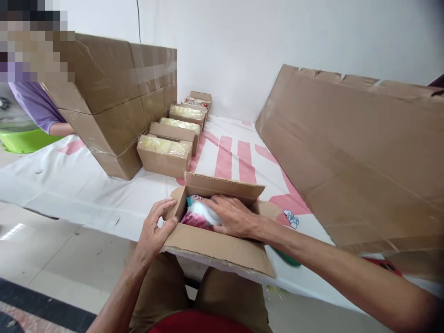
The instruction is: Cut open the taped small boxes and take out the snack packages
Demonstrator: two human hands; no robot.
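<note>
A: Nearest first, pls. What's at the bottom edge?

B: Person's own lap, tan shorts (pixel 222 296), red shirt hem just below. Forearms run up from there to a small open box (pixel 215 247) at the near edge of the white sheet w/ pink stripes (pixel 225 157).

A: Left hand?

B: Left hand (pixel 152 229) is on the box's left side; fingers curled round the left flap, thumb pressing the corner. Gripping cardboard, not spread.

A: And the right?

B: Right hand (pixel 232 215) is inside the box, palm down, fingers stretched flat over a packet (pixel 199 213), white top, magenta and teal print. Pressing on it, not wrapped round it. Packet sits in the box's left half; the rest of the box interior is hidden by the hand.

A: Flaps?

B: Near flap folded out toward the lap, far flap standing up behind the hands.

A: Anything beside it?

B: Small white-blue scrap (pixel 291 218) just right of the box on the sheet. Something green (pixel 286 258) peeks from under the right forearm; can't tell what.

A: Further out?

B: Row of four small cartons (pixel 163 162) running away toward the wall, open tops, pale yellowish packs in the near three, coloured ones in the last. Left of them a big taped carton (pixel 114 101), tilted. Right side, a large flattened cardboard sheet (pixel 357 157) leaning up.

A: Far bg?

B: White wall (pixel 243 41). Far left, another person's purple sleeve (pixel 38 106) above a lime-green tub (pixel 24 141).
</note>
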